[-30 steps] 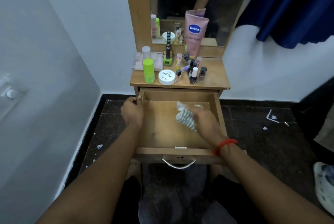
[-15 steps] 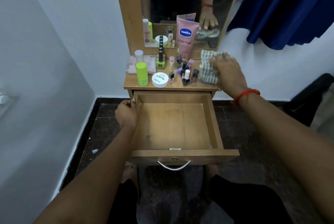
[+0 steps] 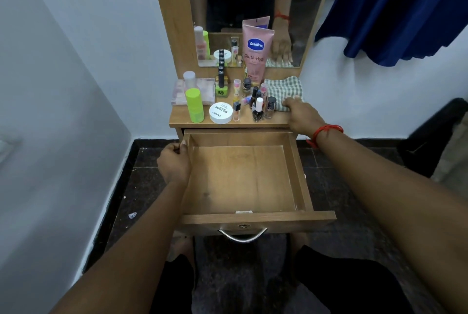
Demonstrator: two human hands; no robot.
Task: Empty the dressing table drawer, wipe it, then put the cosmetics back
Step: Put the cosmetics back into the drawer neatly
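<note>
The drawer (image 3: 243, 176) stood pulled out and bare below the worktop (image 3: 276, 121). The left hand (image 3: 174, 165) gripped its left wall. The right hand (image 3: 302, 116) rested, fingers curled, on the checked cloth (image 3: 282, 90) beside the nail polish bottles (image 3: 260, 107).

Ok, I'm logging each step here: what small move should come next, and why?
Probably let the right hand leave the checked cloth on the tabletop and reach for a nail polish bottle: the drawer sits open and empty, steadied by the left hand.
</note>
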